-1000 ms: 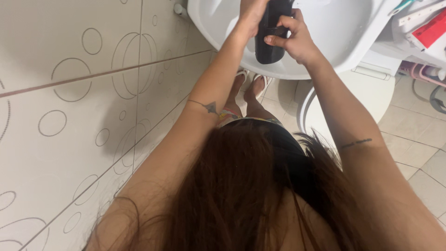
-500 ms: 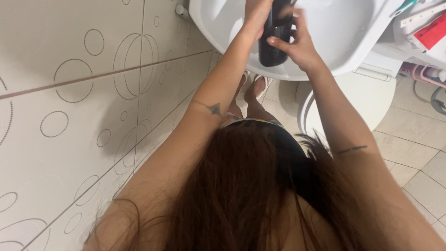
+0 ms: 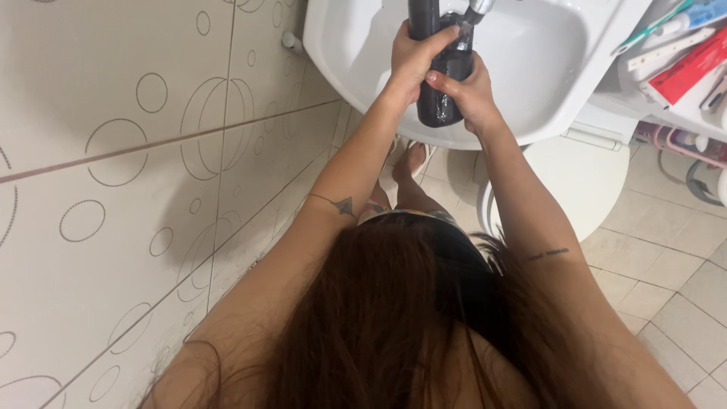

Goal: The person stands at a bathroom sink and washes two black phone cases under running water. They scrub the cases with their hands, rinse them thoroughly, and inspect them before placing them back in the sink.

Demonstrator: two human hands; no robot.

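Top centre of the frame, both hands clamp a tall, smooth black cylindrical bottle [image 3: 439, 76] over the glossy white ceramic sink [image 3: 545, 60]: the left hand [image 3: 413, 57] wraps tight round its upper body, the right hand [image 3: 469, 95] cups its lower end. Beneath the chrome tap spout [image 3: 477, 9] that slick wet surface could slide loose and knock the hard basin.

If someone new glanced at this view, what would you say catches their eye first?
First, the tall black bottle held over the white sink at top centre, the left hand wrapped around its upper part and the right hand supporting it lower down. Next, long reddish-brown hair fills the bottom, and the beige wall tiles with circle patterns cover the left.
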